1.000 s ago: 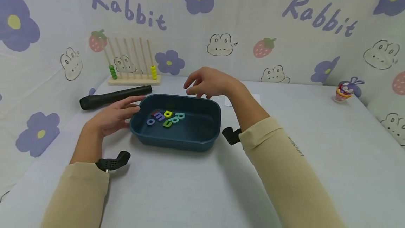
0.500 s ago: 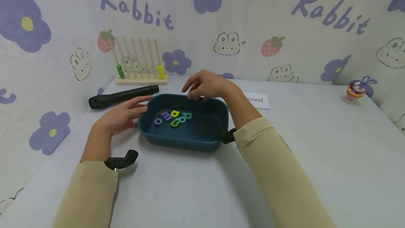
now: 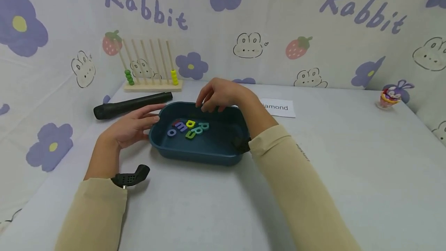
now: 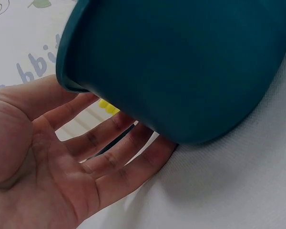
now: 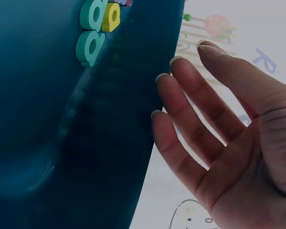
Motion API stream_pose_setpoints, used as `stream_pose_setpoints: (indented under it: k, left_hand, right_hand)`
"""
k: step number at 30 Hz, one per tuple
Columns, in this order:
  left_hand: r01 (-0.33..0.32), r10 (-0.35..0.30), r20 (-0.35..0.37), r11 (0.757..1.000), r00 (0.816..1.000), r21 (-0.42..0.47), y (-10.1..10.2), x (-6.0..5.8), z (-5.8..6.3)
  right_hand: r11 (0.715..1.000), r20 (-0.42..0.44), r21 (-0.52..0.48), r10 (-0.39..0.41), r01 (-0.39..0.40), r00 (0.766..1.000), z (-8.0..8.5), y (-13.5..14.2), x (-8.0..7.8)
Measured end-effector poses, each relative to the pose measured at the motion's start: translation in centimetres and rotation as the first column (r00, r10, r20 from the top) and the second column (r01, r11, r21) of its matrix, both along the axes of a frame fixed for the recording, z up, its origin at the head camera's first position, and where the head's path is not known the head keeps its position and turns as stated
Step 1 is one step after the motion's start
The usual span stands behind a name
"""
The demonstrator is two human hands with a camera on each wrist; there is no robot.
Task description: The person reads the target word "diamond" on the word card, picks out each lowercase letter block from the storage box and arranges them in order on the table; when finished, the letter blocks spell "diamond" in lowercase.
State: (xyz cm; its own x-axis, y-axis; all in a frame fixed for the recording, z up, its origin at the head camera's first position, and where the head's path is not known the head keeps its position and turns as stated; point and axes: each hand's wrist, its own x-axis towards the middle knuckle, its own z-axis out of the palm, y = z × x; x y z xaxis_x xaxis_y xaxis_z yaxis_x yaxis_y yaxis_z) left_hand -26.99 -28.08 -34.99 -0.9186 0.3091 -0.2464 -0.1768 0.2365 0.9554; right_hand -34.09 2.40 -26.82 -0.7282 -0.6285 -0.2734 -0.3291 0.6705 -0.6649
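Observation:
A dark teal plastic tub (image 3: 198,158) stands on the table. Gathered in its left half are several small coloured letters, among them a yellow one (image 3: 190,123), a purple o (image 3: 172,132) and a green one (image 3: 190,135); teal letters (image 5: 91,47) show closely in the right wrist view. At the tub's left end, my left hand (image 3: 134,126) touches the outer wall with extended fingers, its thumb by the rim. My right hand (image 3: 223,95) hovers at the far rim, fingers loosely bent and apart, nothing between them.
Behind the tub's left side are a black microphone-like stick (image 3: 132,105) and a wooden abacus (image 3: 153,85). A white card (image 3: 280,107) ending in "amond" lies behind my right forearm. A small toy cup figure (image 3: 390,97) sits far right.
My right hand has moved left and slightly lower over the tub's far rim, uncovering more of the card. My left hand stays at the tub; the head view has shifted a little.

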Motion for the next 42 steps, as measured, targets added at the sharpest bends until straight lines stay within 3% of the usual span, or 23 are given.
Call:
stream_pose_setpoints:
  k: [9, 22, 33, 38, 42]
  left_hand:
    - [0.002, -0.002, -0.007, 1.0, 1.0, 0.003, -0.6, 0.6, 0.5]
    - [0.011, -0.01, -0.019, 1.0, 1.0, 0.024, 0.3, -0.3, 0.7]
    - [0.0, -0.001, 0.008, 0.999, 1.0, 0.046, 0.3, -0.3, 0.6]
    - [-0.009, 0.009, 0.01, 0.999, 1.0, 0.047, 0.0, -0.2, 0.4]
    - [-0.009, 0.008, 0.019, 0.999, 1.0, 0.051, -0.3, -0.1, 0.1]
  right_hand:
    - [0.996, 0.036, 0.049, 0.079, -0.081, 0.996, -0.2, -1.0, -0.6]
    - [0.962, 0.183, 0.239, 0.089, -0.132, 0.979, -0.1, -1.2, -0.4]
    - [0.919, 0.066, 0.384, 0.069, -0.09, 0.995, -1.5, -2.5, -0.1]
    - [0.907, 0.086, 0.416, 0.026, -0.06, 0.996, -2.2, -3.1, 0.1]
    - [0.9, 0.128, 0.428, 0.029, -0.082, 0.991, -2.9, -3.3, 0.2]
